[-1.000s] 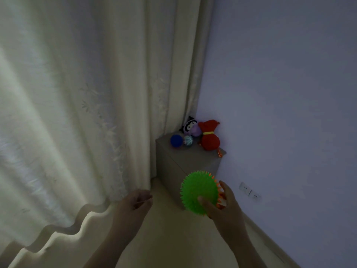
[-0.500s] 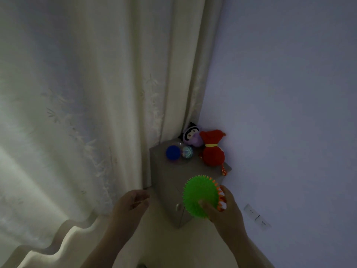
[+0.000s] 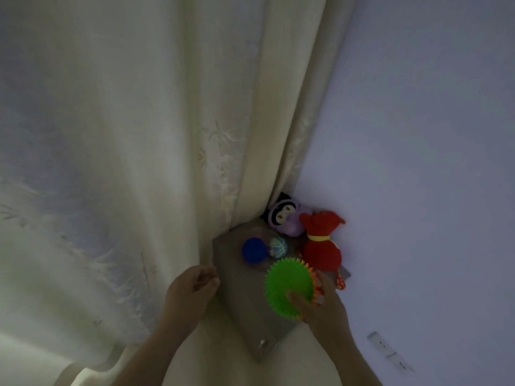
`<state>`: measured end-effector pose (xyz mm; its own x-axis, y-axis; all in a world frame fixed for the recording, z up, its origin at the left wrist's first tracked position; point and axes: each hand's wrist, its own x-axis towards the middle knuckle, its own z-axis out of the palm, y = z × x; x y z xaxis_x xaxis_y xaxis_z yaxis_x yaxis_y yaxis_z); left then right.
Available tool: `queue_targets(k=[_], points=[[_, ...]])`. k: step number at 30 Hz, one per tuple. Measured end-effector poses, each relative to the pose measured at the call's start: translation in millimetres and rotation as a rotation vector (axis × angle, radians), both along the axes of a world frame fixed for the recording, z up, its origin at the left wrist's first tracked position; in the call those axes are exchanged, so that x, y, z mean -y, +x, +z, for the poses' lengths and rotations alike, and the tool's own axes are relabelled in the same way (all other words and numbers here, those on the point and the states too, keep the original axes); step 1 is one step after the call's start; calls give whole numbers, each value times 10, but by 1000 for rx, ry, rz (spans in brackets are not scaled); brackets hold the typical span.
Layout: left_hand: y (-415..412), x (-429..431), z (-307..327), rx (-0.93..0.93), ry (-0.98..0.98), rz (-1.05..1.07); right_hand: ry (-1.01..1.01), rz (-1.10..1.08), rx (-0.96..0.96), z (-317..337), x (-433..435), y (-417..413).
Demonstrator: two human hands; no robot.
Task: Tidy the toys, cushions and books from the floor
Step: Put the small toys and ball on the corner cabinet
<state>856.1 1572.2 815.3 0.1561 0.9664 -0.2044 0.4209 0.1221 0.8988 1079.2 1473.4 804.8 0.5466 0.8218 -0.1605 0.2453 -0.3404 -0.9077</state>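
- While the right hand clamps thumb and fingers around the green spiky ball, an orange spiky toy tucked behind it, both hang above the grey cabinet, likely ready for setting down.
- Left hand beside the cabinet's left corner, loosely curled, empty.
- On the cabinet: 2 small balls, 2 soft plush toys.

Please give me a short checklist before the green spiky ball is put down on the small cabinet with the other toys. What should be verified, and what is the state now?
1. Right hand has a grip on the green spiky ball: ok.
2. Second, orange spiky toy behind it is secure: cannot tell.
3. Free space on the cabinet top in front of the blue ball: ok.
4. Red plush and purple plush stand clear at the back: ok.
5. Left hand empty: ok.
6. Small patterned ball will not roll: cannot tell.
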Motion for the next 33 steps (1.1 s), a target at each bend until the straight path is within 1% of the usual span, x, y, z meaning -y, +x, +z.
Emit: queue_targets(k=[7,10,15,20,25,29,33], points=[[131,-502,-137,-35,-41,6,-43,1,-26,-205,-608,276],[223,-747,-171,-47,-51,20,-99,2,-32,-351,-928,453],[554,-1217,-266,-120,-72,24,-132,52,17,-641,-1585,780],[1011,-1730,-321,-88,-131,25,-227,122,11,-926,-2313,1156],[1178,-2127,-539,-148,-137,68,-301,205,94,-1300,-3001,1419],[1170,-2284,-743,-232,-133,105,-342,304,227,-1632,-3442,1534],[1256,-2428,-858,-210,-196,148,-396,337,301,-1933,-3754,1631]])
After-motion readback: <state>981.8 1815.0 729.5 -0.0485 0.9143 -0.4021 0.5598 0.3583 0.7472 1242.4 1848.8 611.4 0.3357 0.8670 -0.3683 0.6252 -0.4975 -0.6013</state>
